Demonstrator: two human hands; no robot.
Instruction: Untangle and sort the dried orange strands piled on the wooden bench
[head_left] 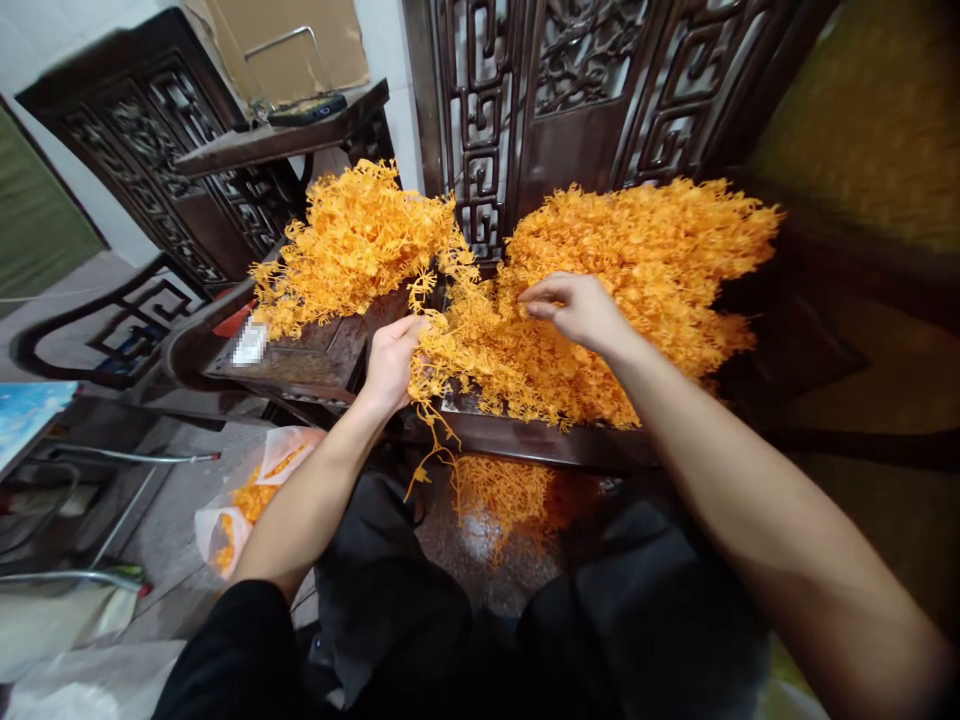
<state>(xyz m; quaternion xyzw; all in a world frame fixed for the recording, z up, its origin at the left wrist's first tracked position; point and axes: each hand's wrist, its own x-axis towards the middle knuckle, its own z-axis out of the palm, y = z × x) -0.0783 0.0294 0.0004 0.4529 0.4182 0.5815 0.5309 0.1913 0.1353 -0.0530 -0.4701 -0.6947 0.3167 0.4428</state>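
Observation:
My left hand (391, 362) is closed around a bunch of orange branched plastic sprigs (431, 375), with loose stems dangling below it past the bench edge. Over the near left part of a large heap of the same orange sprigs (645, 260), my right hand (570, 308) has its thumb and fingers pinched together. Whatever lies between those fingertips is too small to make out. A second, smaller heap of sprigs (360, 235) rests farther left on the dark wooden seat. Some strands run between the two heaps.
Carved dark wooden backs (487, 110) rise behind the heaps. More orange pieces (502, 490) lie on the floor under the bench edge. A plastic bag (281, 452) with orange pieces stands at lower left. A phone-like black object (319, 108) sits on the wooden side table (277, 140).

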